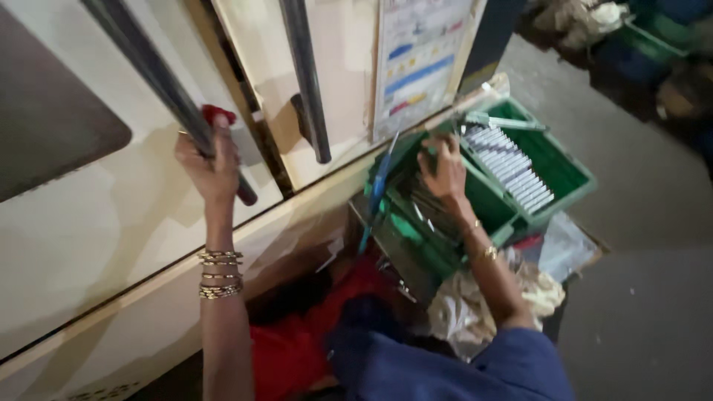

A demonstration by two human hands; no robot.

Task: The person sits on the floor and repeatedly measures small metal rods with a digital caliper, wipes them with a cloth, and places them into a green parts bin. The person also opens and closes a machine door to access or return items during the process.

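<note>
Dark metal bar handle (160,78) on cream door panel (89,223); left hand (212,160) wrapped tight round it, red cloth (217,113) pinched at fingertips. Right hand (445,171) reaches into green plastic crate (572,174), curled fingers touching contents, grasp unclear. Row of white strips (509,167) lies just beside.

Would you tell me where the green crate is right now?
The green crate sits right of centre on the floor beside the cream machine panel, with the right hand reaching into it.
</note>
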